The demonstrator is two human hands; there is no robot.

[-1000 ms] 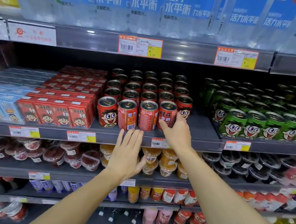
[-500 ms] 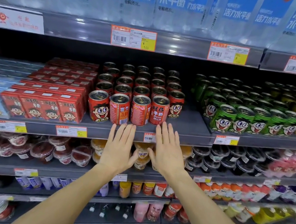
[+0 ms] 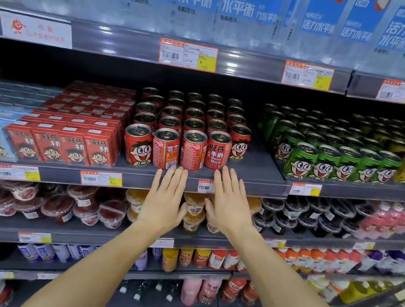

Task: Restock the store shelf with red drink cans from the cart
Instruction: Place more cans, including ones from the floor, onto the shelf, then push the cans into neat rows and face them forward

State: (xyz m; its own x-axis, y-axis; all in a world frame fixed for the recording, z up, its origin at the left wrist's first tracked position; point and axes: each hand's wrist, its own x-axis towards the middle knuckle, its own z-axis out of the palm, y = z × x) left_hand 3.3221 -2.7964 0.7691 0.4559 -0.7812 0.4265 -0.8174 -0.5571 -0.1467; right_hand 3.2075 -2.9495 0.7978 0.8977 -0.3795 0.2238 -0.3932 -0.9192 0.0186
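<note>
Head view, store shelf (image 3: pixel 257 178), dark grey, price tags along front lip. Red cans (image 3: pixel 189 126) stand upright on it in a block, five columns, several rows deep. Front row holds four cans; the fifth column's front can sits one row back, at right.

Left hand (image 3: pixel 164 200): fingers straight, close together, holding nothing; tips at the shelf lip just below the two middle front cans. Contact with cans cannot be confirmed.

Right hand (image 3: pixel 229 206): fingers straight, slightly spread, holding nothing; tips just below the front can marked "Drink Milk" (image 3: pixel 218 151). Both palms face the shelf.

Neighbours on same shelf: red cartons (image 3: pixel 69 141) left of the cans, green cans (image 3: pixel 324 159) well to the right. Bare shelf strip between red and green blocks.

Shelf above: blue-labelled bottles (image 3: pixel 195 3). Shelf below: cups (image 3: pixel 193 211) behind the hands
</note>
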